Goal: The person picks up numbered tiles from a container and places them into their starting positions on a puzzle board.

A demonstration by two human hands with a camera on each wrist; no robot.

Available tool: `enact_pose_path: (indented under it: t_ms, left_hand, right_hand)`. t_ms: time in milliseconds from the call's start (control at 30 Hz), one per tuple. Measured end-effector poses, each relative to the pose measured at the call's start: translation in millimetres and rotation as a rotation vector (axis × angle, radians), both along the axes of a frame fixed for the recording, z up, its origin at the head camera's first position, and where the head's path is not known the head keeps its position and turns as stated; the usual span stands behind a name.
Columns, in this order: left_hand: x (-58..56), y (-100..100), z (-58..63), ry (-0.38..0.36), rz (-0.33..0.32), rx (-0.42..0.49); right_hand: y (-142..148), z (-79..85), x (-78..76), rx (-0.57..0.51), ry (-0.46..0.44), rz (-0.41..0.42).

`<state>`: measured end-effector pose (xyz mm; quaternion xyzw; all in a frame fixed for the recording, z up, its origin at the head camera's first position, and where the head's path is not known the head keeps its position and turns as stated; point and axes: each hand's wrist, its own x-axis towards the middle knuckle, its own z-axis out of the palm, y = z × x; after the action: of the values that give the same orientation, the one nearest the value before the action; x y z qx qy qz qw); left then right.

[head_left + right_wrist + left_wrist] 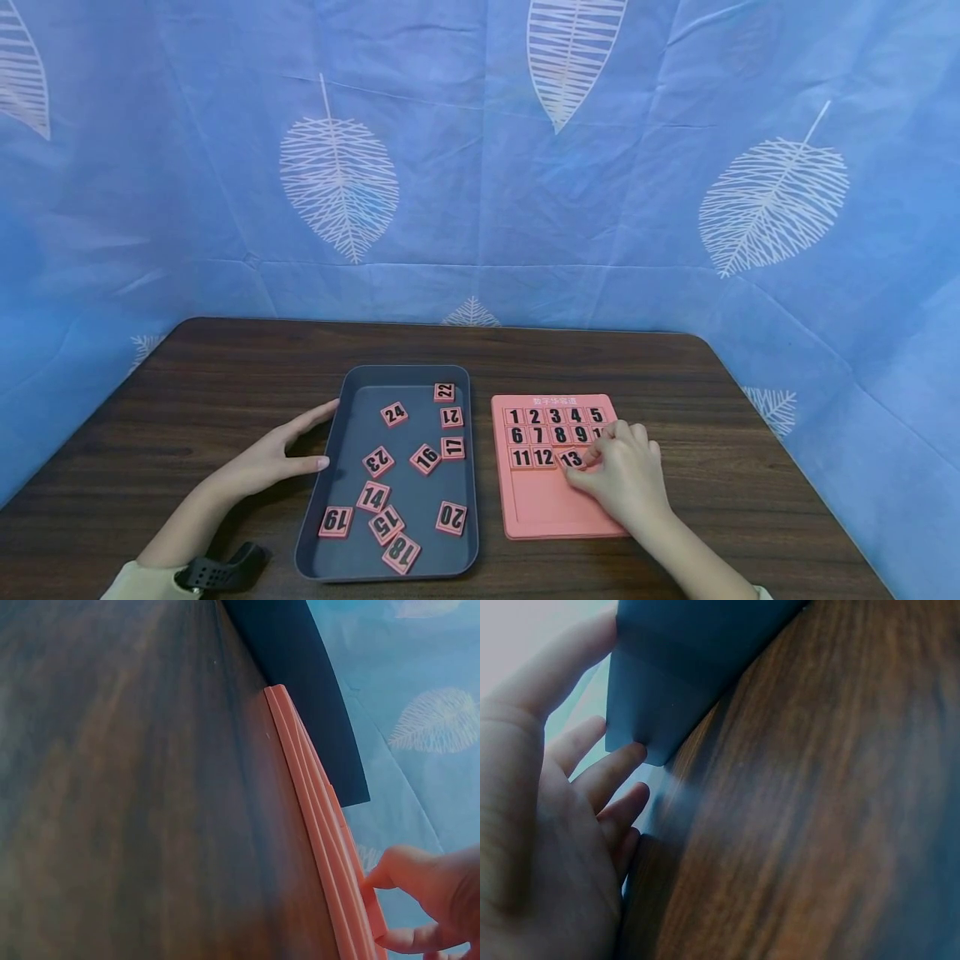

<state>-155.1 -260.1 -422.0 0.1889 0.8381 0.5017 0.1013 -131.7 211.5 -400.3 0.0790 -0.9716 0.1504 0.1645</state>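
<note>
My right hand [628,473] pinches the number 13 tile [571,458] between thumb and finger. This tile sits slightly askew beside tile 12 [543,457], in the third row of a pink number board [551,508]. Tiles 1 to 9 show in the two rows above; the hand partly covers the end of the second row. In the right wrist view, fingers [409,870] meet the board's edge. My left hand [258,462] rests with fingers spread against the left rim of a dark grey tray [311,508], thumb and fingertips touching it.
Several loose pink tiles lie scattered in the tray, among them tile 14 [372,497], tile 19 [335,522] and tile 22 [444,392]. Some touch each other near the bottom. Tray and board stand side by side on a dark wooden table [750,467], with a blue leaf-patterned cloth [480,183] behind.
</note>
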Motion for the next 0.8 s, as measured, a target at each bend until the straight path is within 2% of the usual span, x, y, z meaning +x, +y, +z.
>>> enact_pose_path:
  t_ms: [267, 800]
  left_hand:
    - [0.7, -0.3, 0.4, 0.008, -0.002, -0.001]
    - [0.5, 0.0, 0.2, 0.004, 0.002, -0.003]
  right_hand:
    - [-0.4, -4.4, -1.9, -0.03, -0.005, 0.018]
    - [-0.6, 2.6, -0.8, -0.032, -0.08, 0.015]
